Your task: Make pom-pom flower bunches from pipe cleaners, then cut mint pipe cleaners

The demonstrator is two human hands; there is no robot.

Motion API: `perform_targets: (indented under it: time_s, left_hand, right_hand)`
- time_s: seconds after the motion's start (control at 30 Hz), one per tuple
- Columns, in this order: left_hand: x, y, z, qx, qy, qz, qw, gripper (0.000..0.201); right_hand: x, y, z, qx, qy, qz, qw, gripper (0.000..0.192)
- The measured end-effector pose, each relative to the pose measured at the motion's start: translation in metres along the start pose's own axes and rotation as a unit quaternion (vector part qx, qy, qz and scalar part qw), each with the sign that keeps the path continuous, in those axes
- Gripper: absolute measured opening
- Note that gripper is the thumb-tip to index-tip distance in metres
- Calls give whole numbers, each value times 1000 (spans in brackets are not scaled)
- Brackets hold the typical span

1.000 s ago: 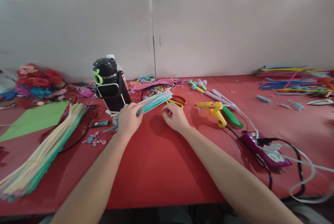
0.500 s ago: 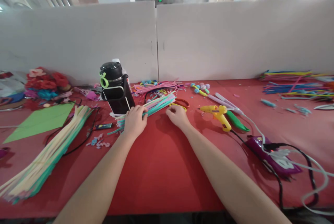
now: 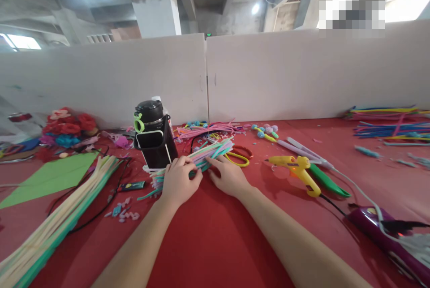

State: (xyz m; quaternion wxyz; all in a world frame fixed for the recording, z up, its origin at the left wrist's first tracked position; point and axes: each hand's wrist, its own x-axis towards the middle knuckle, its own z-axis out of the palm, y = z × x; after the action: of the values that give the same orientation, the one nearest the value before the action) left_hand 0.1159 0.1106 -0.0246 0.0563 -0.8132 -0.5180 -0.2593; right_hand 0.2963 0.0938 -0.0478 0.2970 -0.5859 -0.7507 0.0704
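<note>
Both hands work a pastel pipe-cleaner bundle (image 3: 198, 156) at twelve o'clock: left hand (image 3: 179, 182) fingers clenched round it, right hand (image 3: 228, 178) fingers touching it, released. Seemingly sorting; separating strands next needs a fine pinch.

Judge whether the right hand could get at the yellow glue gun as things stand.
Probably yes: the right hand rests on the pipe cleaner bundle, and only bare red table lies between it and the yellow glue gun to its right.

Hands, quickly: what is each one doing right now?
Left hand: closed on the pipe cleaners.
Right hand: open, fingertips touching the same bundle.
</note>
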Motion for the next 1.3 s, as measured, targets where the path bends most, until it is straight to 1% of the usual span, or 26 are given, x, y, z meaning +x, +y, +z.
perform_targets:
  time_s: [0.17, 0.23, 0.33, 0.37, 0.43, 0.53, 0.6, 0.67, 0.77, 0.93, 1.0, 1.17, 1.23, 1.3]
  left_hand:
    - [3, -1, 3, 3, -13, -20, 1000, 21]
    - [4, -1, 3, 3, -16, -29, 999, 18]
    - [5, -2, 3, -1, -22, -40, 999, 8]
    - [5, -2, 3, 0, -24, -44, 999, 11]
    - [6, -3, 3, 2, -24, -49, 999, 19]
    - [6, -5, 5, -3, -16, -47, 999, 26]
    - [7, -7, 6, -20, -11, -42, 999, 25]
    - [7, -10, 7, -42, -7, -38, 998, 20]
    - [9, -15, 9, -62, 0, -35, 997, 16]
    - [10, -18, 9, -78, 23, -29, 996, 17]
    - [10, -17, 8, -66, 23, -30, 997, 19]
    - [9, -13, 7, 14, -14, -23, 1000, 20]
    - [9, -13, 7, 23, -19, -20, 999, 21]
    - [9, -14, 8, 11, -20, -20, 1000, 22]
  right_hand:
    - [0, 3, 1, 8, 32, 1, 999, 36]
    - [-1, 3, 1, 7, 43, -1, 999, 33]
    - [0, 3, 0, 4, 52, -5, 999, 26]
    - [0, 3, -1, 4, 53, -6, 999, 25]
    - [0, 2, -1, 7, 53, -4, 999, 25]
    - [1, 2, 1, 16, 55, -16, 998, 33]
    - [0, 3, 2, 20, 45, -32, 998, 36]
    - [0, 3, 4, 18, 30, -39, 999, 33]
    - [-1, 3, 4, 8, 19, -30, 999, 29]
    - [0, 1, 2, -15, -6, -18, 1000, 26]
    - [0, 0, 1, -24, -13, -14, 1000, 26]
    - [0, -2, 0, -34, -16, -10, 999, 23]
    - [0, -2, 0, -34, -13, -10, 999, 22]
    - [0, -1, 1, -29, -8, -10, 999, 22]
